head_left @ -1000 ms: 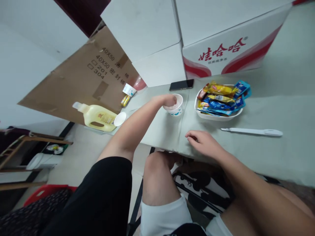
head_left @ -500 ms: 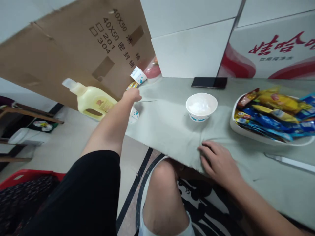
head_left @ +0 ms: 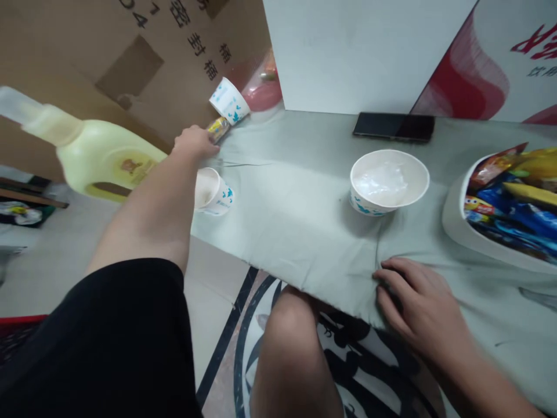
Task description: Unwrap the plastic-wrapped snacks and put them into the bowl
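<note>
Packet point(head_left: 219, 129), shiny yellow, right at the left hand point(head_left: 195, 143), grip unclear! Right hand point(head_left: 424, 302) rests loose on pale-green cloth-covered tabletop point(head_left: 282, 209), brown printed cardboard point(head_left: 174, 81) beyond.

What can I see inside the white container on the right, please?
The white container holds wrapped packets, mainly yellow and blue. They cover its bottom, so what lies underneath cannot be seen.

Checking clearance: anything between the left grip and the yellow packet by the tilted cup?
Nothing visible. The left grip is at the near end of the yellow packet, contact unclear; the tilted cup sits beyond it, not between them.
</note>
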Demonstrator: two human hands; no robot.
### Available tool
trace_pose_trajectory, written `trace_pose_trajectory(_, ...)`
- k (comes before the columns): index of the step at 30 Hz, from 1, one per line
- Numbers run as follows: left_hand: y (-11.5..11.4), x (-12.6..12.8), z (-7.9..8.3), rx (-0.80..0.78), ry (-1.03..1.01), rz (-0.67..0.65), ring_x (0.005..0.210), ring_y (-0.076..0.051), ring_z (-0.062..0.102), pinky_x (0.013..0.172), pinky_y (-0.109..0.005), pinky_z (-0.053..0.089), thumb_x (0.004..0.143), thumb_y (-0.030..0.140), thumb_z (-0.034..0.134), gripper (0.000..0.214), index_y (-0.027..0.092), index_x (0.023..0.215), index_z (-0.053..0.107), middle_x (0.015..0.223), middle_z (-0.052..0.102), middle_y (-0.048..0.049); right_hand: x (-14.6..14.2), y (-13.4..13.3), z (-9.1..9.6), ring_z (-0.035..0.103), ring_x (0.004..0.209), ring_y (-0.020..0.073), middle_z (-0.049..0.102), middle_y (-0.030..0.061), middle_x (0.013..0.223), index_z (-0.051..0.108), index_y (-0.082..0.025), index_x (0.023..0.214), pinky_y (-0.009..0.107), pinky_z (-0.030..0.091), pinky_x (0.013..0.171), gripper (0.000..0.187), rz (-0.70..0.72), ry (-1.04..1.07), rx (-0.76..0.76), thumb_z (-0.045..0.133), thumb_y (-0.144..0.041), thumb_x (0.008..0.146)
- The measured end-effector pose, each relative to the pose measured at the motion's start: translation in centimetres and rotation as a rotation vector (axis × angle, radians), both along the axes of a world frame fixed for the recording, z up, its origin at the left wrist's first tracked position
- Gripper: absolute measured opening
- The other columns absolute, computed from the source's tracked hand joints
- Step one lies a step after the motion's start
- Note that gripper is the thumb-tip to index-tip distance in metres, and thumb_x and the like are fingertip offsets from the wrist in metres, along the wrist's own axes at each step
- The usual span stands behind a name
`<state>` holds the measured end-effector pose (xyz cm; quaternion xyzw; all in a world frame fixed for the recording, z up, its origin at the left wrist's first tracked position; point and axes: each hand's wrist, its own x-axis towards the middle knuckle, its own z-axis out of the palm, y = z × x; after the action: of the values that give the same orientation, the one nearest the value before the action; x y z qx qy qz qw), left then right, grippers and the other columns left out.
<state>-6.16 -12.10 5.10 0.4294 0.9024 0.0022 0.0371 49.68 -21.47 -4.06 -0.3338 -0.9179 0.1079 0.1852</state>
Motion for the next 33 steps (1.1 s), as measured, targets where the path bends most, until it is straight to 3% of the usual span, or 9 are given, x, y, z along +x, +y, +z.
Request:
trace_pose_trajectory(5,-3.2,5.1,5.5,0.219,0.057,0.0,0.115,-0.022,0.053,0.108,-0.044,0.044,0.08,0.018,0.076,0.04,0.011,0.112,0.053,0.104,0.051,-0.004,-0.3,-0.1,0.1,0.063,0.1,0.0303,0.07,0.0128,0.109,0.07,-0.02,0.099,0.044,0.046,0.084,0.021,-0.014,-0.008,0.044,0.05,-0.025,0.094)
trace_pose_trajectory(10,-6.9,11.6,10.2,0.436,-0.437,-0.073,0.082,-0.018,0.064,0.075,-0.035,0.057,0.071,0.009,0.077,0.052,0.019,0.115,0.05,0.094,0.058,-0.0025,-0.3,0.1,0.4,0.063,0.101,0.0309,0.071,0.0134,0.108,0.07,-0.019,0.103,0.043,0.047,0.084,0.023,0.013,0.066,-0.03,0.05,-0.021,0.092)
trace_pose_trajectory(13,-9.8,17.6,10.6,0.463,-0.722,-0.143,0.074,-0.018,0.067,0.065,-0.032,0.056,0.066,0.011,0.079,0.066,0.026,0.123,0.049,0.09,0.061,-0.002,0.4,0.1,1.0,0.063,0.1,0.0294,0.07,0.0139,0.107,0.068,-0.018,0.111,0.042,0.048,0.087,0.028,0.017,0.228,-0.161,0.048,-0.023,0.093)
trace_pose_trajectory(16,-12.7,25.2,7.6,0.474,-0.958,-0.22,0.067,-0.017,0.065,0.061,-0.03,0.055,0.062,0.018,0.083,0.074,0.028,0.126,0.049,0.084,0.062,-0.0005,2.0,0.3,2.1,0.063,0.103,0.0296,0.069,0.0135,0.109,0.066,-0.019,0.112,0.043,0.049,0.092,0.029,-0.036,0.362,-0.228,0.048,-0.023,0.091)
trace_pose_trajectory(19,-13.9,33.0,1.9,0.526,-1.154,-0.263,0.064,-0.014,0.062,0.061,-0.026,0.053,0.063,0.031,0.084,0.069,0.028,0.122,0.049,0.078,0.062,0.0027,4.5,0.9,3.3,0.063,0.103,0.03,0.069,0.013,0.108,0.067,-0.02,0.111,0.043,0.048,0.093,0.028,-0.104,0.396,-0.234,0.048,-0.021,0.089)
trace_pose_trajectory(22,-12.6,39.6,-3.6,0.665,-1.293,-0.229,0.071,-0.014,0.064,0.067,-0.026,0.054,0.062,0.04,0.085,0.06,0.025,0.11,0.052,0.084,0.064,0.0014,7.9,1.8,3.9,0.063,0.1,0.0305,0.07,0.0138,0.106,0.069,-0.018,0.107,0.043,0.047,0.09,0.028,-0.228,0.354,-0.187,0.048,-0.018,0.088)
trace_pose_trajectory(24,-10.7,42.6,-6.0,0.751,-1.33,-0.232,0.079,-0.015,0.065,0.074,-0.028,0.055,0.061,0.043,0.086,0.061,0.025,0.109,0.052,0.092,0.065,-0.0003,10.4,2.5,3.9,0.063,0.1,0.0312,0.071,0.0142,0.104,0.069,-0.018,0.106,0.044,0.046,0.09,0.029,-0.344,0.309,-0.134,0.048,-0.016,0.086)
trace_pose_trajectory(29,-7.5,44.5,-7.9,0.8,-1.293,-0.223,0.082,-0.017,0.065,0.074,-0.03,0.055,0.073,0.044,0.081,0.061,0.031,0.124,0.049,0.099,0.064,-0.0032,15.8,4.5,2.2,0.057,0.118,0.0358,0.068,0.017,0.126,0.068,-0.016,0.119,0.049,0.041,0.098,0.039,-0.583,0.164,-0.038,0.049,-0.016,0.084)
trace_pose_trajectory(33,-7.6,43.4,-7.6,0.667,-1.274,-0.393,0.087,-0.017,0.064,0.078,-0.031,0.056,0.071,0.046,0.082,0.063,0.031,0.124,0.051,0.115,0.061,-0.0059,17.1,5.1,1.4,0.057,0.12,0.0371,0.069,0.0167,0.126,0.072,-0.019,0.105,0.053,0.04,0.098,0.028,-0.609,0.02,-0.075,0.049,-0.025,0.091)
